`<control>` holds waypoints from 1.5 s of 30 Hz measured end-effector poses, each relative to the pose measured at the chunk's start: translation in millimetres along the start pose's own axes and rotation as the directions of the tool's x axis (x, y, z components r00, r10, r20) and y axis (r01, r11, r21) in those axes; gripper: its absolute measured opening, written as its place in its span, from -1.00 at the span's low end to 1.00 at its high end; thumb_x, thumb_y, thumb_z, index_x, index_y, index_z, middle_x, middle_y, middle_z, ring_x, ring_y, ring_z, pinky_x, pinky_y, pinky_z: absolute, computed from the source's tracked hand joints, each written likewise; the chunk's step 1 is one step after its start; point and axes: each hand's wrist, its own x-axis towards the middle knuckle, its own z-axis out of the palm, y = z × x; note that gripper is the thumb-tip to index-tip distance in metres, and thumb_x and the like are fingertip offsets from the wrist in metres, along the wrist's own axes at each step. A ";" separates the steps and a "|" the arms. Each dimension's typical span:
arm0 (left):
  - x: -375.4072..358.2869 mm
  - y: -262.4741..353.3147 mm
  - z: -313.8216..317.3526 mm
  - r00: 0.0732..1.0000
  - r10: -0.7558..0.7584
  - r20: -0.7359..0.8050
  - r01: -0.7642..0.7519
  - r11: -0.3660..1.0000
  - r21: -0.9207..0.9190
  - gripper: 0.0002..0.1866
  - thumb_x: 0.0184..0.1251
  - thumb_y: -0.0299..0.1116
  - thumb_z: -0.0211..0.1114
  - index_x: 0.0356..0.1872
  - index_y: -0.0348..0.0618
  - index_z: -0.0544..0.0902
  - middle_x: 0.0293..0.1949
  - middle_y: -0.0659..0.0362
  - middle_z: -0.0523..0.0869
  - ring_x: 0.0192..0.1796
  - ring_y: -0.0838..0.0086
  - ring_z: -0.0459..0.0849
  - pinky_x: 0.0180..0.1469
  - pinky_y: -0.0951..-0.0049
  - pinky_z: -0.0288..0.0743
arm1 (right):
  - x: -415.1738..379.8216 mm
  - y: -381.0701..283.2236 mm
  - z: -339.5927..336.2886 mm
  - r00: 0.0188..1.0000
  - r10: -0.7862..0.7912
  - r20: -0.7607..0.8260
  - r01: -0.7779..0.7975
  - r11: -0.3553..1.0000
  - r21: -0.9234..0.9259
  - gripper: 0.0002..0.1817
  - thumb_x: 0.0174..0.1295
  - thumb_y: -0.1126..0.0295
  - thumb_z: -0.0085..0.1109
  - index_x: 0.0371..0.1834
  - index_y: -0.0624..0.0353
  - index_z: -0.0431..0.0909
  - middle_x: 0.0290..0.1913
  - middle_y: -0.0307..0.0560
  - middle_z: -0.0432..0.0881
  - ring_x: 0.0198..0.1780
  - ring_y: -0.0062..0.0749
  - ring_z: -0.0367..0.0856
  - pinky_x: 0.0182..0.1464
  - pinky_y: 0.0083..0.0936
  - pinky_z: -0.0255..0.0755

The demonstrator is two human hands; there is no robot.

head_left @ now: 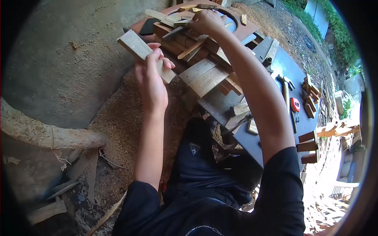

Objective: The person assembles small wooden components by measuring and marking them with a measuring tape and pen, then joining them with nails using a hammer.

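Observation:
My left hand is wrapped round a short, pale wooden block, held tilted up in front of the wall. Farther off, my right hand reaches over a pile of wood offcuts on the bench. Its fingers curl down among the pieces, beside a thin wood strip. What they grip, if anything, is hidden by the back of the hand. A flat, wide board sticks out from the near side of the pile.
On the grey tabletop lie a hammer, a red tape measure and several brown wood blocks. A rough wall rises at the left. Sawdust covers the ground, and a thick curved log juts in at left.

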 end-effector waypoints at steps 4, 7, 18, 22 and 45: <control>8.1 -12.2 1.1 0.997 -0.042 -0.060 0.041 0.999 -0.003 -0.64 0.55 -0.23 0.33 0.17 -0.26 0.69 -0.23 0.27 0.58 -0.39 0.64 0.47 -0.24 0.49 0.45 | 18.6 35.9 11.6 0.973 -0.224 -0.047 0.229 0.953 0.197 -0.30 0.22 -0.44 0.31 0.04 -0.06 0.86 0.04 -0.02 0.87 0.14 -0.04 0.79 0.31 0.15 0.46; 16.3 -9.4 8.5 0.988 -0.112 -0.104 0.109 0.993 -0.034 -0.60 0.56 -0.07 0.38 0.14 -0.19 0.70 -0.14 0.24 0.67 -0.41 0.69 0.43 -0.30 0.52 0.43 | -17.9 6.6 -63.0 0.962 -0.252 0.103 0.167 0.846 0.506 -0.46 0.26 -0.18 0.53 0.02 0.04 0.84 -0.15 -0.04 0.86 -0.06 -0.19 0.82 -0.05 -0.18 0.66; 30.6 -9.3 -28.3 0.950 -0.222 -0.221 0.206 0.974 -0.090 -0.50 0.49 -0.12 0.51 0.27 -0.19 0.63 0.03 0.13 0.81 -0.49 0.72 0.41 -0.37 0.58 0.42 | 21.1 -22.3 -75.7 0.941 -0.277 0.196 0.183 0.900 0.396 -0.33 0.37 -0.23 0.35 0.09 0.24 0.82 0.02 0.16 0.84 0.09 -0.04 0.81 0.17 -0.17 0.64; 26.8 -3.4 -35.9 0.943 -0.192 -0.272 0.179 0.981 -0.072 -0.56 0.47 -0.13 0.53 0.15 -0.26 0.73 -0.03 0.06 0.85 -0.53 0.74 0.45 -0.35 0.55 0.49 | 46.5 -25.7 -13.4 1.000 -0.009 -0.030 0.003 0.985 -0.173 -0.18 0.23 -0.55 0.21 0.07 0.00 0.85 0.06 -0.06 0.86 0.14 -0.04 0.80 0.30 0.27 0.43; -5.8 -10.7 -20.4 0.972 -0.186 -0.147 0.184 0.983 -0.027 -0.61 0.50 -0.12 0.50 0.05 -0.26 0.75 -0.05 0.04 0.86 -0.54 0.72 0.47 -0.34 0.55 0.52 | -83.9 -3.5 -119.8 0.667 -0.657 -0.352 0.711 0.703 0.035 -0.62 0.20 0.11 0.53 -0.06 0.13 0.80 -0.02 -0.03 0.71 0.14 -0.05 0.65 0.24 -0.10 0.49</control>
